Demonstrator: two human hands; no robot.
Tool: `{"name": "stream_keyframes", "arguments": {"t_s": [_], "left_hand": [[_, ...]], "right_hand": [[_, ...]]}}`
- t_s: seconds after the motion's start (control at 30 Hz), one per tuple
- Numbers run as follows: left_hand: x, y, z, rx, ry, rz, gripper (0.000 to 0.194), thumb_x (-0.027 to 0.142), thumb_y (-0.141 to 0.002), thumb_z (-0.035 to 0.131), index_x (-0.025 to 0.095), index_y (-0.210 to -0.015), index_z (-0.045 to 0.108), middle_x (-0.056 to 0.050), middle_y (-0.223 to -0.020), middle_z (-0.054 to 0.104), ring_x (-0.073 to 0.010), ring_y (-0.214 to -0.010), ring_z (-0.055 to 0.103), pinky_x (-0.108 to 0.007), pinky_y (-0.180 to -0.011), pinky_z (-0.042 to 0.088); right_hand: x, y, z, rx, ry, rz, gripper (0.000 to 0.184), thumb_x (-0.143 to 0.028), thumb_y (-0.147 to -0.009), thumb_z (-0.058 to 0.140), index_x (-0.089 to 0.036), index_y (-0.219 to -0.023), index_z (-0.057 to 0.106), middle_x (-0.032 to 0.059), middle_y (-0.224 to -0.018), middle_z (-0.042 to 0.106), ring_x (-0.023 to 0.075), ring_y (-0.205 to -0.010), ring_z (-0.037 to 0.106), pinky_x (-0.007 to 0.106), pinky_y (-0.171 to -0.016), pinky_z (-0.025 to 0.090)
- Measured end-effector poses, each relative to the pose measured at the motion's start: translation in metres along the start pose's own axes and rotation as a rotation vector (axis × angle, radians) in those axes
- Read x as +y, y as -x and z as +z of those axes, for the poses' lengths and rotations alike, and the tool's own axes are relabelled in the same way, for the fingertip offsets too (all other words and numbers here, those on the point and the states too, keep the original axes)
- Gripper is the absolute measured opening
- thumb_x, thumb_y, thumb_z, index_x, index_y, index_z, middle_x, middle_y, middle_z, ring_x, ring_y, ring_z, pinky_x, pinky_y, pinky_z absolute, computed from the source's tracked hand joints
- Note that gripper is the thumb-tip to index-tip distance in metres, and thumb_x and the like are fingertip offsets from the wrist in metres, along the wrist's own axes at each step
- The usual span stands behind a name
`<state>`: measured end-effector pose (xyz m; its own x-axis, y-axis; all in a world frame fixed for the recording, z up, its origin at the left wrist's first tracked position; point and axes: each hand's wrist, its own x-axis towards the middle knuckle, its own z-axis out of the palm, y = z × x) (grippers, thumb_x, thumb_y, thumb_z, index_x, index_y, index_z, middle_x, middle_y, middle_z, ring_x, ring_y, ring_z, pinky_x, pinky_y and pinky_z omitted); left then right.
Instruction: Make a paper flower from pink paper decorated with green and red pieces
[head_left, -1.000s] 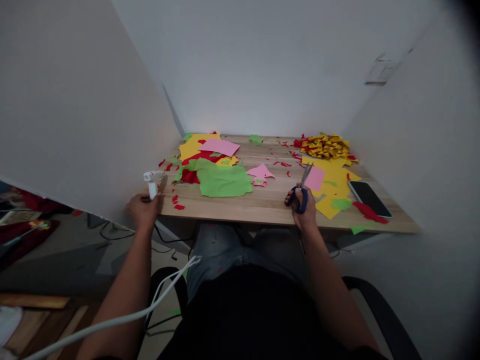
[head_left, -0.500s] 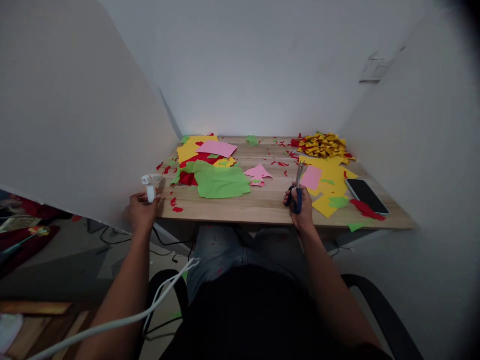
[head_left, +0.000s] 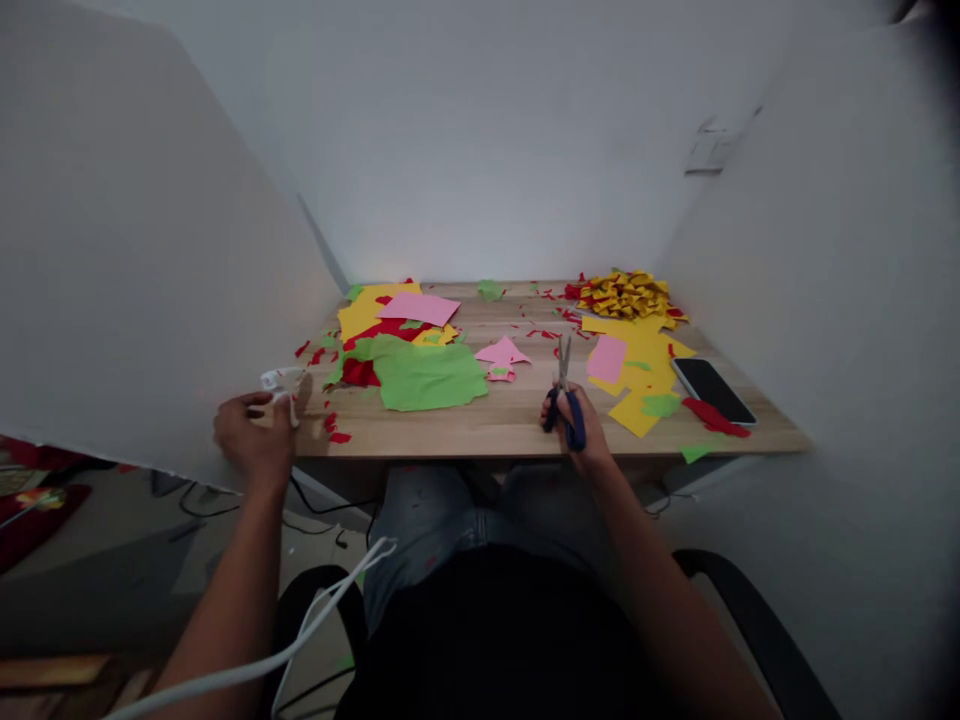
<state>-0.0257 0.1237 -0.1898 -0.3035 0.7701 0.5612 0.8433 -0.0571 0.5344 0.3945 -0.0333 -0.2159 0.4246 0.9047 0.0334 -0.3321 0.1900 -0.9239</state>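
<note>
At the table's left edge my left hand (head_left: 259, 440) is closed around a small white gun-shaped tool (head_left: 279, 381). Its top and nozzle show above the fingers, while most of its handle is hidden. My right hand (head_left: 589, 430) grips dark-blue-handled scissors (head_left: 564, 365) over the front edge, blades pointing away from me and slightly apart. Between the hands lie a large green paper piece (head_left: 431, 375) and a small pink paper cutout (head_left: 504, 352). Yellow paper (head_left: 645, 350) with a pink rectangle (head_left: 607, 358) on it lies right of the scissors.
A bunch of folded yellow and red paper (head_left: 626, 295) sits at the back right. A phone (head_left: 712, 390) and a red paper strip (head_left: 716, 417) lie near the right edge. Another pink sheet (head_left: 418, 308) tops the left paper pile. White partitions (head_left: 150, 250) flank the wooden table (head_left: 465, 440).
My left hand has turned and risen around the white tool, covering its handle, and the tool leans more. The right hand still holds the scissors. The whole view has shifted slightly.
</note>
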Motion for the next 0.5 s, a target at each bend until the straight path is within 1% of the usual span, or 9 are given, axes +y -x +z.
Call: {"name": "stream_keyframes", "arguments": {"t_s": [0.03, 0.07, 0.1, 0.2, 0.27, 0.3, 0.37, 0.43, 0.5], "left_hand": [[0.018, 0.004, -0.001, 0.025, 0.094, 0.072, 0.028, 0.04, -0.089, 0.06, 0.015, -0.101, 0.059, -0.009, -0.106, 0.063, -0.0219, -0.092, 0.056, -0.039, -0.094, 0.045], [0.039, 0.01, 0.001, 0.009, 0.191, 0.154, 0.024, 0.04, -0.088, 0.061, 0.016, -0.094, 0.06, -0.007, -0.1, 0.064, -0.0204, -0.088, 0.057, -0.035, -0.09, 0.047], [0.06, 0.016, 0.005, -0.075, 0.263, 0.228, 0.021, 0.039, -0.088, 0.062, 0.018, -0.091, 0.061, -0.005, -0.095, 0.065, -0.0198, -0.086, 0.059, -0.034, -0.087, 0.049], [0.115, 0.043, 0.032, -0.499, 0.348, 0.44, 0.013, 0.032, -0.092, 0.06, 0.021, -0.088, 0.064, -0.005, -0.096, 0.068, -0.0207, -0.094, 0.063, -0.033, -0.09, 0.05], [0.136, 0.061, 0.056, -0.68, 0.341, 0.563, 0.011, 0.031, -0.092, 0.062, 0.021, -0.092, 0.067, -0.007, -0.102, 0.07, -0.0227, -0.103, 0.063, -0.035, -0.095, 0.049], [0.142, 0.069, 0.067, -0.718, 0.304, 0.595, 0.014, 0.032, -0.089, 0.066, 0.021, -0.098, 0.068, -0.008, -0.106, 0.069, -0.024, -0.105, 0.062, -0.036, -0.095, 0.048], [0.147, 0.082, 0.085, -0.712, 0.187, 0.605, 0.023, 0.033, -0.087, 0.07, 0.02, -0.106, 0.069, -0.01, -0.111, 0.069, -0.0272, -0.108, 0.06, -0.039, -0.094, 0.047], [0.147, 0.091, 0.096, -0.681, 0.097, 0.606, 0.019, 0.032, -0.09, 0.066, 0.02, -0.104, 0.07, -0.01, -0.109, 0.069, -0.0282, -0.107, 0.058, -0.04, -0.093, 0.045], [0.145, 0.096, 0.099, -0.648, 0.056, 0.623, 0.016, 0.031, -0.095, 0.06, 0.02, -0.099, 0.071, -0.01, -0.105, 0.069, -0.0277, -0.105, 0.058, -0.04, -0.093, 0.044]], "right_hand": [[-0.004, 0.007, 0.005, -0.051, -0.058, 0.058, 0.05, -0.055, -0.075, 0.077, -0.025, -0.108, 0.055, -0.0036, -0.083, 0.064, 0.0131, -0.074, 0.065, 0.026, -0.069, 0.056], [-0.008, 0.013, 0.011, -0.112, -0.08, 0.139, 0.049, -0.057, -0.077, 0.075, -0.025, -0.108, 0.055, -0.0019, -0.085, 0.065, 0.0147, -0.077, 0.067, 0.028, -0.072, 0.057], [-0.012, 0.018, 0.016, -0.17, -0.064, 0.229, 0.046, -0.057, -0.079, 0.074, -0.024, -0.106, 0.056, -0.0008, -0.085, 0.066, 0.0152, -0.076, 0.068, 0.028, -0.071, 0.058], [-0.022, 0.021, 0.029, -0.326, 0.068, 0.476, 0.036, -0.052, -0.086, 0.071, -0.022, -0.102, 0.059, 0.0013, -0.083, 0.068, 0.0149, -0.069, 0.067, 0.028, -0.066, 0.058], [-0.027, 0.016, 0.035, -0.398, 0.132, 0.611, 0.033, -0.052, -0.091, 0.066, -0.021, -0.1, 0.058, 0.0021, -0.08, 0.069, 0.015, -0.066, 0.067, 0.03, -0.065, 0.059], [-0.03, 0.012, 0.037, -0.417, 0.155, 0.67, 0.033, -0.053, -0.093, 0.063, -0.021, -0.1, 0.058, 0.0023, -0.079, 0.069, 0.0151, -0.064, 0.067, 0.031, -0.064, 0.06], [-0.033, 0.005, 0.041, -0.439, 0.207, 0.773, 0.036, -0.055, -0.095, 0.06, -0.02, -0.1, 0.056, 0.0022, -0.076, 0.068, 0.0154, -0.062, 0.067, 0.032, -0.063, 0.061], [-0.033, -0.001, 0.045, -0.45, 0.265, 0.836, 0.037, -0.056, -0.095, 0.059, -0.019, -0.099, 0.056, 0.0019, -0.073, 0.068, 0.0155, -0.06, 0.067, 0.031, -0.06, 0.061], [-0.032, -0.005, 0.049, -0.454, 0.32, 0.876, 0.038, -0.056, -0.098, 0.054, -0.018, -0.097, 0.057, 0.0023, -0.072, 0.067, 0.0151, -0.057, 0.067, 0.028, -0.056, 0.06]]}}
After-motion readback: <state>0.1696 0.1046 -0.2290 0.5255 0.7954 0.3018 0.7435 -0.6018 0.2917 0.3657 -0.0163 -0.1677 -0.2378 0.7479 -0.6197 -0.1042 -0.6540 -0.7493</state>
